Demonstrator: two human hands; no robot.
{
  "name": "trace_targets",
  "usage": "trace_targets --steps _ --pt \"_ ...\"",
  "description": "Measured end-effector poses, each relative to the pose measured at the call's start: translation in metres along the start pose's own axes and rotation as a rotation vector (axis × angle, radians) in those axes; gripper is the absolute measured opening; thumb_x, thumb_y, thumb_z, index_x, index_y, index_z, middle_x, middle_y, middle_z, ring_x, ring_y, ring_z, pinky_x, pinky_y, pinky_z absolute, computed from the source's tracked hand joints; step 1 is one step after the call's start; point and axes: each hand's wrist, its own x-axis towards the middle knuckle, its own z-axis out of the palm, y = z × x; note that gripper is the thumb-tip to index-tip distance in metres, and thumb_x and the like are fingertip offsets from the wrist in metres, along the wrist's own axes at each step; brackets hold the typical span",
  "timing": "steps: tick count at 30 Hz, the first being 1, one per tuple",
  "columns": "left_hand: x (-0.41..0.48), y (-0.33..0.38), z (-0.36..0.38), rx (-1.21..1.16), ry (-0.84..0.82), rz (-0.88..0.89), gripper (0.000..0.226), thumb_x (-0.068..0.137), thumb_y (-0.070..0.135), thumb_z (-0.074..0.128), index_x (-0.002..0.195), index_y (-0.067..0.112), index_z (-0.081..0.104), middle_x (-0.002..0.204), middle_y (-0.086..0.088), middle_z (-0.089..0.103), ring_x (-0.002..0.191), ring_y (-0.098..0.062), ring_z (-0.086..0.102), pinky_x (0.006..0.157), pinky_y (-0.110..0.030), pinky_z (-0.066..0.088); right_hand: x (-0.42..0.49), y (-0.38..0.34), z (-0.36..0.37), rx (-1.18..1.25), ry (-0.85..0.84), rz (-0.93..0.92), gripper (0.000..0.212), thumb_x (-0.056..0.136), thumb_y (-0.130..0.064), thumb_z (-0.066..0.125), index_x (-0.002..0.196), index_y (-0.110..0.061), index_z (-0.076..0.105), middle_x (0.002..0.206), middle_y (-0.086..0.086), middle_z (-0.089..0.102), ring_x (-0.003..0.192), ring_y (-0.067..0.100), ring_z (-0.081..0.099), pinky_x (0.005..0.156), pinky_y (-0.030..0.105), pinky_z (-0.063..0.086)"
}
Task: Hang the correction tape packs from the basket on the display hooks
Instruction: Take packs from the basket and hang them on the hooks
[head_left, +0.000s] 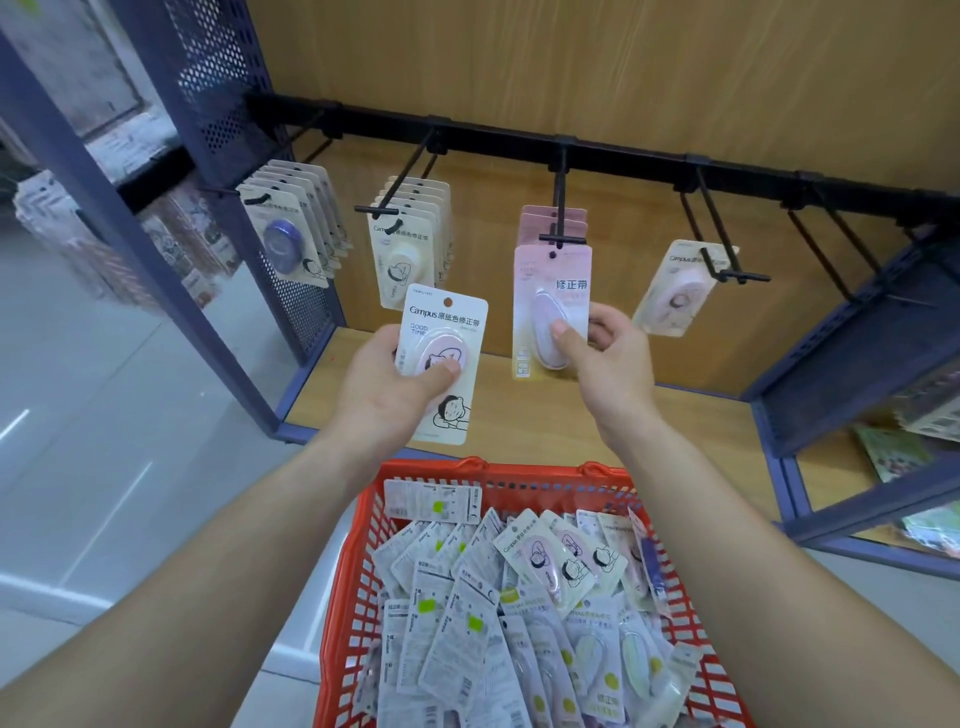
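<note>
Head view: the right hand (608, 348) pinches a pink pack (550, 291), its hole just under the tip of the middle hook (560, 228).
Left hand (384, 374): grips a cream pack (441, 364), level with the right hand.
Basket (353, 571): below both wrists, full of packs.
Technique: square the card, align hole with tip, slide back.

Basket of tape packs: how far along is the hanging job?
Partly done. Packs already hang on four hooks, with a lone pack on the fourth, and the far-right hook is bare. In hand: the left hand holds a cream pack, and the right hand holds a pink pack at the third hook tip. Left: the red basket is still heaped with packs.
</note>
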Motion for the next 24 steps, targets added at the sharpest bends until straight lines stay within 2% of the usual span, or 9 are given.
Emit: trace_targets --steps 3,6,10,13,14,16,18,20,24 --pt "0.000 0.000 -0.002 -0.007 -0.007 -0.012 0.032 0.091 0.011 0.074 0.119 0.021 0.061 0.108 0.004 0.075 0.097 -0.019 0.073 0.089 -0.047 0.061 0.006 -0.002 0.005 -0.003 0.043 0.018 0.028 0.094 -0.020 0.073 0.119 -0.026 0.063 0.091 -0.004 0.075 0.069 -0.004 0.067 0.064 0.009 0.049" --pt "0.000 0.001 -0.002 -0.022 -0.019 -0.009 0.036 0.090 0.009 0.074 0.121 0.022 0.060 0.108 0.005 0.074 0.098 -0.019 0.073 0.091 -0.048 0.060 0.020 -0.002 0.014 -0.058 0.074 0.035 0.032 0.094 -0.027 0.073 0.123 -0.027 0.062 0.090 -0.005 0.073 0.069 -0.004 0.063 0.065 0.013 0.050" --pt "0.001 0.000 -0.001 -0.016 -0.030 -0.011 0.037 0.090 0.014 0.076 0.122 0.024 0.060 0.111 0.006 0.075 0.098 -0.017 0.074 0.090 -0.048 0.061 0.043 -0.002 0.024 -0.188 0.121 0.136 0.041 0.092 -0.038 0.072 0.129 -0.026 0.060 0.107 -0.004 0.070 0.099 0.016 0.067 0.092 0.040 0.057" --pt "0.002 -0.001 -0.002 -0.038 -0.048 -0.001 0.036 0.089 0.012 0.078 0.119 0.024 0.061 0.108 0.007 0.077 0.095 -0.015 0.076 0.085 -0.041 0.063 0.033 0.005 0.024 -0.373 0.146 0.215 0.068 0.088 -0.047 0.074 0.144 -0.018 0.049 0.128 0.000 0.059 0.117 0.020 0.058 0.101 0.038 0.047" --pt "0.002 -0.001 -0.002 -0.045 -0.054 0.008 0.036 0.089 0.011 0.078 0.118 0.025 0.062 0.107 0.007 0.077 0.094 -0.013 0.075 0.082 -0.036 0.063 0.022 0.005 0.023 -0.365 0.141 0.217 0.063 0.089 -0.047 0.073 0.140 -0.019 0.051 0.125 -0.001 0.060 0.116 0.020 0.058 0.100 0.038 0.047" --pt "0.002 -0.001 -0.003 -0.024 -0.051 0.039 0.036 0.086 0.012 0.081 0.115 0.026 0.065 0.106 0.008 0.076 0.096 -0.012 0.074 0.077 -0.028 0.063 -0.004 0.004 0.022 -0.208 0.037 0.208 0.033 0.096 -0.038 0.067 0.123 -0.020 0.062 0.107 -0.005 0.067 0.101 0.018 0.064 0.088 0.034 0.051" --pt "0.001 0.000 -0.002 0.037 -0.041 0.065 0.039 0.082 0.015 0.085 0.114 0.027 0.066 0.104 0.008 0.076 0.096 -0.013 0.073 0.080 -0.034 0.063 -0.031 -0.002 0.024 -0.034 -0.167 0.220 0.010 0.102 -0.028 0.061 0.107 -0.022 0.067 0.095 -0.003 0.073 0.086 0.018 0.069 0.076 0.035 0.054" --pt "-0.002 0.001 0.002 0.073 -0.056 0.066 0.047 0.077 0.017 0.089 0.117 0.024 0.066 0.102 0.005 0.076 0.095 -0.015 0.073 0.086 -0.043 0.061 -0.049 -0.008 0.024 0.071 -0.307 0.221 0.010 0.103 -0.022 0.059 0.106 -0.017 0.068 0.094 0.001 0.077 0.085 0.019 0.073 0.078 0.040 0.060" --pt "-0.008 0.006 0.016 0.049 -0.156 0.064 0.044 0.076 0.015 0.089 0.114 0.021 0.067 0.092 0.000 0.079 0.090 -0.020 0.076 0.091 -0.051 0.058 -0.062 -0.009 0.005 0.146 -0.277 0.234 0.007 0.102 -0.012 0.060 0.103 -0.009 0.066 0.091 0.006 0.079 0.085 0.021 0.075 0.079 0.045 0.062"
